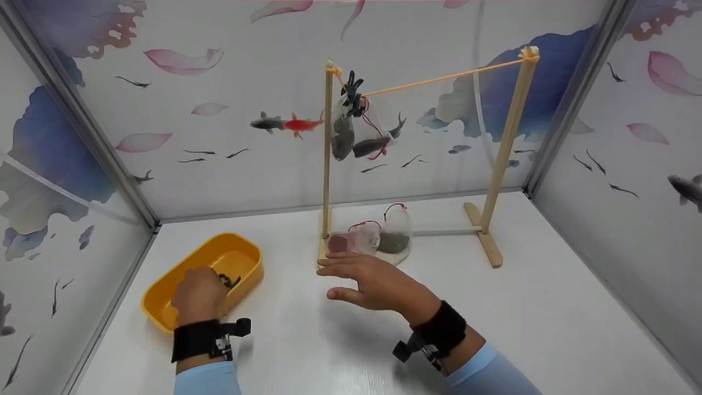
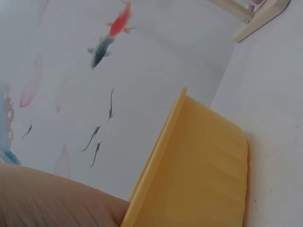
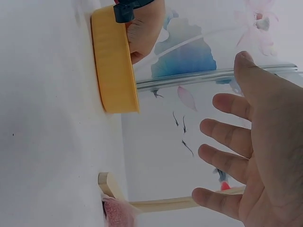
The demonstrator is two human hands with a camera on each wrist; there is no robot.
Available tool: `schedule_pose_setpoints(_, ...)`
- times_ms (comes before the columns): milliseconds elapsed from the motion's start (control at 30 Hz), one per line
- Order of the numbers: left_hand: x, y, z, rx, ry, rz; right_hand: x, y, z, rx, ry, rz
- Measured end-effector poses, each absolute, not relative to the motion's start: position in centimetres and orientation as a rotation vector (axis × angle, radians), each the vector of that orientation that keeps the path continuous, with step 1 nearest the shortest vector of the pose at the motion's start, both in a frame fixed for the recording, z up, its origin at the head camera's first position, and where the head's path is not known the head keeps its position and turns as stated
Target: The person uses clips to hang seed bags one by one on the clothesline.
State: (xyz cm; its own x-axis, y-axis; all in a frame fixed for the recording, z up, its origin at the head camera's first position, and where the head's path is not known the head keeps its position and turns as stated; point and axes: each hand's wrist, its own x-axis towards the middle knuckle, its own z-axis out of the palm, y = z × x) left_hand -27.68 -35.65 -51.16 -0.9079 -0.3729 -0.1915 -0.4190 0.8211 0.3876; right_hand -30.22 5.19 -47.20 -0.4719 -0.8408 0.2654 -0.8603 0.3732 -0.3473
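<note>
My left hand (image 1: 198, 293) reaches down into a yellow plastic basin (image 1: 252, 277), its fingers hidden inside. Beside that hand, small dark clip-like pieces (image 1: 229, 281) show in the basin. My right hand (image 1: 378, 282) hovers palm down over the table with its fingers spread and holds nothing. Just beyond its fingers stand sheer drawstring pouches with red cords, one with pinkish filling (image 1: 338, 243), another with dark green filling (image 1: 392, 242). A further sheer pouch (image 1: 344, 137) hangs from an orange string (image 1: 444, 79), a dark clip (image 1: 352, 96) at its top.
The string spans two wooden posts, the left post (image 1: 327, 164) and the right post (image 1: 510, 137), on wooden feet. A pale crossbar (image 1: 447, 231) joins them low down. Printed wall panels enclose the white table (image 1: 548, 318) at the back and sides.
</note>
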Motion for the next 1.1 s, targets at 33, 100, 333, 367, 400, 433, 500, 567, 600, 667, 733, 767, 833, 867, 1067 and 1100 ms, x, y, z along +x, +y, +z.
schedule_pose_setpoints(33, -26.9, -34.2, -49.9, -0.649, 2.909, 0.624, -30.2, 5.2, -47.2, 1.591, -2.57, 0.687)
schedule_pose_setpoints(100, -26.2, -33.7, -49.0, -0.621, 2.914, 0.627, -30.2, 5.2, -47.2, 1.587, -2.579, 0.679)
schedule_pose_setpoints(333, -26.7, -35.1, -49.7, -0.597, 2.861, 0.698, -30.1, 5.4, -47.1, 1.577, -2.581, 0.701)
schedule_pose_setpoints(367, -26.7, -35.0, -49.8, -0.615, 2.864, 0.692, -30.1, 5.4, -47.0, 1.57, -2.585, 0.701)
schedule_pose_setpoints(400, -26.7, -35.0, -50.0, -0.621, 2.866, 0.695, -30.1, 5.5, -47.0, 1.565, -2.586, 0.7)
schedule_pose_setpoints(433, -26.8, -35.0, -50.0, -0.631, 2.872, 0.686, -30.1, 5.5, -47.0, 1.56, -2.588, 0.702)
schedule_pose_setpoints(500, -27.0, -35.0, -50.1, -0.646, 2.879, 0.666, -30.0, 5.6, -46.9, 1.547, -2.592, 0.706)
schedule_pose_setpoints(567, -27.0, -35.0, -50.0, -0.657, 2.882, 0.656, -30.0, 5.7, -46.7, 1.54, -2.592, 0.719)
schedule_pose_setpoints(600, -27.0, -35.0, -50.0, -0.666, 2.883, 0.654, -30.0, 5.8, -46.6, 1.539, -2.587, 0.725)
schedule_pose_setpoints(667, -27.0, -35.0, -50.0, -0.677, 2.888, 0.663, -30.0, 5.8, -46.6, 1.533, -2.58, 0.734)
schedule_pose_setpoints(733, -26.9, -35.0, -50.0, -0.684, 2.897, 0.68, -30.0, 5.9, -46.5, 1.53, -2.572, 0.737)
schedule_pose_setpoints(767, -26.9, -35.0, -50.0, -0.685, 2.904, 0.685, -30.1, 5.9, -46.5, 1.529, -2.568, 0.737)
schedule_pose_setpoints(833, -26.9, -35.1, -50.2, -0.682, 2.918, 0.696, -30.1, 6.0, -46.6, 1.528, -2.559, 0.735)
schedule_pose_setpoints(867, -27.0, -35.2, -50.3, -0.684, 2.921, 0.699, -30.2, 6.0, -46.6, 1.528, -2.558, 0.734)
schedule_pose_setpoints(1067, -27.1, -35.2, -50.4, -0.726, 2.886, 0.749, -30.3, 6.1, -46.7, 1.535, -2.551, 0.732)
schedule_pose_setpoints(1100, -27.1, -35.2, -50.3, -0.731, 2.874, 0.757, -30.3, 6.1, -46.6, 1.535, -2.551, 0.732)
